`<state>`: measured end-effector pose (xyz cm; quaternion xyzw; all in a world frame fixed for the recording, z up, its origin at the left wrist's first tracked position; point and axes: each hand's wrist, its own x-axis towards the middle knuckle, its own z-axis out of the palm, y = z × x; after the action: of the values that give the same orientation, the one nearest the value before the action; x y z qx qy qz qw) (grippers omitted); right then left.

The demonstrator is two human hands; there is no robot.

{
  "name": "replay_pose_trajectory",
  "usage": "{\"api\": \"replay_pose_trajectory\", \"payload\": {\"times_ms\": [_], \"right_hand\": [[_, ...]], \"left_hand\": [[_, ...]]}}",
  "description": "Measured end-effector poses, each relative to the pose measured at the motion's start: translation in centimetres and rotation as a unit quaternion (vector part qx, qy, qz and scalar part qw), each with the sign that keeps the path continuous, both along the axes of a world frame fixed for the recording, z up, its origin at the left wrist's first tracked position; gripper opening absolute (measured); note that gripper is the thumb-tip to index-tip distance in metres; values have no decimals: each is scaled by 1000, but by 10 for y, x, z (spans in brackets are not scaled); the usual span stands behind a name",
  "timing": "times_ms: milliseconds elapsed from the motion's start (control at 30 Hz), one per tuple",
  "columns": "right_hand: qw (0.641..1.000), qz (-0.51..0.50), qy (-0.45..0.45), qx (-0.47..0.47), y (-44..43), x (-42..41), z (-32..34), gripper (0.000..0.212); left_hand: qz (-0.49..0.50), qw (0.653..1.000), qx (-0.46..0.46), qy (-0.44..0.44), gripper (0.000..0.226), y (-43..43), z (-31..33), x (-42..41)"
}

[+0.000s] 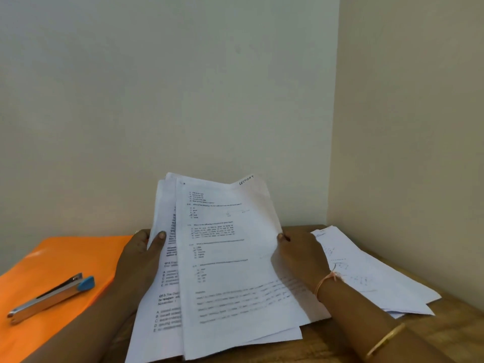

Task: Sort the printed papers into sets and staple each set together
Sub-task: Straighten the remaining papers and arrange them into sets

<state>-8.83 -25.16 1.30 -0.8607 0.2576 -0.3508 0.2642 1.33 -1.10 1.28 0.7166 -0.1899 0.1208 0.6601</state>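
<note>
a: what lies nearest the person?
b: a gold bangle point(385, 339) on the right forearm, above the wooden table point(450, 341). to the left a stapler point(49, 297) with a blue end lies on an orange folder point(60, 255), with no hand on it.
a: and the hands?
b: both hold the sheaf of printed papers point(230, 271), tilted up and slightly fanned in front of the person. the left hand point(141, 258) clasps its left edge, thumb on the front of a sheet. the right hand point(301, 255) pinches the right edge of the front sheet, with a thread bracelet point(327, 281) at the wrist.
a: farther back?
b: a second pile of papers point(372, 279) lies flat on the table at the right, behind the right hand. "section 4" is handwritten on a top corner in the sheaf. beyond is a pale wall point(183, 87).
</note>
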Motion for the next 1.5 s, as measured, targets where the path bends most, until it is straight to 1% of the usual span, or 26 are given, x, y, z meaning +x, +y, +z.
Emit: {"api": "replay_pose_trajectory", "payload": {"times_ms": [67, 133, 167, 300, 433, 533, 633, 733, 767, 800, 833, 867, 900, 933, 967, 1000, 1033, 1100, 1167, 1200, 1267, 1400, 1500], "right_hand": [[1000, -25, 1, -8, -10, -4, 4, 30], [998, -64, 13, -18, -25, -9, 8, 15], [995, -90, 22, -25, -33, -12, 9, 14], [975, -199, 70, -64, -70, -29, 10, 25], [953, -270, 123, -60, -101, -38, -5, 30], [937, -281, 201, -43, -111, -33, -19, 38], [925, -281, 256, -30, -117, -27, -28, 51], [910, -263, 301, -106, -113, -22, -27, 58], [914, -248, 296, -128, -107, -20, -24, 57], [926, -221, 272, -141, -100, -17, -20, 54], [946, -179, 233, -139, -91, -15, -16, 51], [968, -123, 181, -119, -81, -11, -12, 49], [989, -55, 119, -74, -67, -10, -9, 47], [997, 16, 69, -8, -51, -8, -5, 45], [994, 80, 32, 63, -33, -7, -2, 43], [984, 130, 8, 125, -19, -5, -1, 41], [972, 168, -2, 163, -6, -3, 1, 39], [958, 218, -2, 187, 12, 0, 1, 36], [953, 243, -4, 180, 21, 0, -1, 27], [954, 244, -7, 173, 22, 2, -3, 26], [961, 223, -8, 164, 23, 2, -4, 26], [972, 173, -16, 156, 18, 5, -3, 17], [970, 163, -17, 182, 15, 6, -1, 15]], "left_hand": [[10, 1000, 15, -6, 16, 0, 0, 1], [21, 999, 36, -16, 15, 0, -1, 2], [27, 998, 49, -22, 14, 0, -1, 2], [34, 995, 82, -33, 14, 0, -3, 4], [36, 994, 94, -31, 17, 0, -5, 5], [38, 994, 95, -35, 16, 1, -5, 6], [41, 994, 94, -35, 16, 2, -6, 8], [44, 994, 94, -34, 17, 2, -7, 9], [44, 994, 92, -35, 18, 2, -7, 8], [43, 994, 90, -36, 18, 2, -6, 8], [43, 995, 87, -38, 18, 1, -6, 8], [42, 995, 82, -40, 18, 2, -5, 7], [41, 995, 76, -42, 18, 1, -4, 7], [39, 996, 67, -41, 18, 1, -4, 6], [36, 997, 57, -40, 18, 1, -4, 5], [33, 997, 50, -38, 18, 1, -3, 5], [31, 998, 43, -37, 18, 1, -3, 4], [24, 998, 34, -40, 18, 0, -3, 3], [16, 999, 24, -39, 17, -1, -2, 2], [14, 999, 19, -40, 17, 0, -2, 2], [7, 999, 10, -34, 18, 0, -2, 3], [-5, 1000, 0, -20, 22, 0, -3, 5], [-10, 1000, -8, -10, 22, 0, -2, 6]]}}
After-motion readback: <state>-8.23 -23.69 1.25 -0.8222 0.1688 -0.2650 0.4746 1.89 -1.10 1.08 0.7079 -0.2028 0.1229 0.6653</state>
